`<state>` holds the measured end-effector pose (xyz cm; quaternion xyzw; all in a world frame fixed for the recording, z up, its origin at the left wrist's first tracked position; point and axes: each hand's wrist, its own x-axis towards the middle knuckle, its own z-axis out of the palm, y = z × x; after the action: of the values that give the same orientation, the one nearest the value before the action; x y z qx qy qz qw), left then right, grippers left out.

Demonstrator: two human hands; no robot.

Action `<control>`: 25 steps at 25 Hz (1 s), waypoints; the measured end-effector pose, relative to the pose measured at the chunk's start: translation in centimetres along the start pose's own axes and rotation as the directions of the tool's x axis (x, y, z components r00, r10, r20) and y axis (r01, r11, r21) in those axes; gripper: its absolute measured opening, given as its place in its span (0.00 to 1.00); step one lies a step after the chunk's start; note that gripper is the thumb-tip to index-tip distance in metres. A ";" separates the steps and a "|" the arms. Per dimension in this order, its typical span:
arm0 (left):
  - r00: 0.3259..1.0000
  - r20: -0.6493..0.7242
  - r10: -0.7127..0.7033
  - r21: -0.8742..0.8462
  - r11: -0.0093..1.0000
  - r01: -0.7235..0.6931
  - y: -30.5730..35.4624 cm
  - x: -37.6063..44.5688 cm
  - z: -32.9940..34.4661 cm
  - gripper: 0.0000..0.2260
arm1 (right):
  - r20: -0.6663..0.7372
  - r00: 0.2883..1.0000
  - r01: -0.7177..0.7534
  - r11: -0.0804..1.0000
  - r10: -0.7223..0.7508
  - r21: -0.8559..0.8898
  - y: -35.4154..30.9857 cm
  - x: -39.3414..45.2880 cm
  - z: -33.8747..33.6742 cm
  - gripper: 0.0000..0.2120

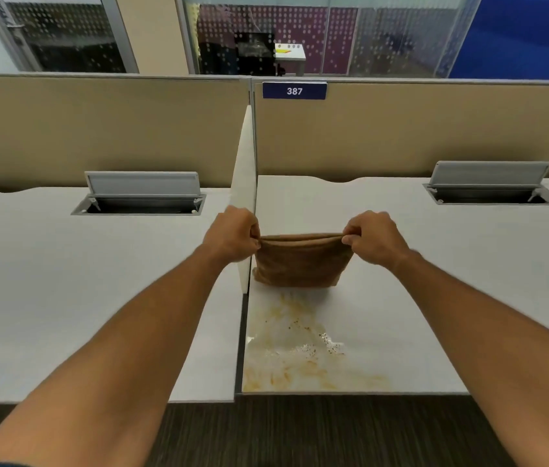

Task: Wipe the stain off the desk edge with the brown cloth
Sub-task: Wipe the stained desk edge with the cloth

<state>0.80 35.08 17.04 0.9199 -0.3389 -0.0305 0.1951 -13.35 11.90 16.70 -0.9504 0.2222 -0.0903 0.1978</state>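
Brown cloth is hanging pinched by both hands' fingers; lowering it flat onto the near stain should wipe best.

Two white cubicle desks side by side, split by a white divider panel. Beige partition wall behind, bearing a blue sign reading 387. Open grey cable hatches set into each desktop. Frosted dotted glass walls beyond. Dark striped carpet below.
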 end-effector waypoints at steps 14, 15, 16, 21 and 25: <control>0.898 0.438 -0.047 0.206 0.977 -0.049 -2.0 -13.4 12.6 0.06 | 0.747 0.659 -0.027 0.995 0.088 -0.093 4.1 -11.6 10.2 0.05; 0.884 0.466 -0.047 0.184 0.982 -0.045 -2.3 -13.8 13.1 0.07 | 0.762 0.640 -0.034 0.994 0.105 -0.108 4.1 -11.9 10.9 0.07; 0.866 0.499 -0.047 0.149 0.988 -0.032 -2.8 -14.1 13.5 0.09 | 0.765 0.632 -0.053 0.991 0.126 -0.119 4.0 -11.9 11.6 0.08; 0.870 0.480 -0.114 0.205 0.979 0.014 -6.7 -14.7 15.4 0.22 | 0.544 0.831 -0.155 0.988 0.117 0.025 2.5 -11.6 14.9 0.14; 0.909 0.379 -0.173 0.295 0.954 0.058 -11.3 -14.7 18.2 0.30 | 0.427 0.900 -0.089 0.996 0.083 -0.007 -0.7 -11.5 20.0 0.38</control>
<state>-7.00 46.05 -5.12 0.9308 -0.3169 -0.1819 -0.0114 -18.08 24.44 -2.11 -0.9352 0.2146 0.1271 0.2515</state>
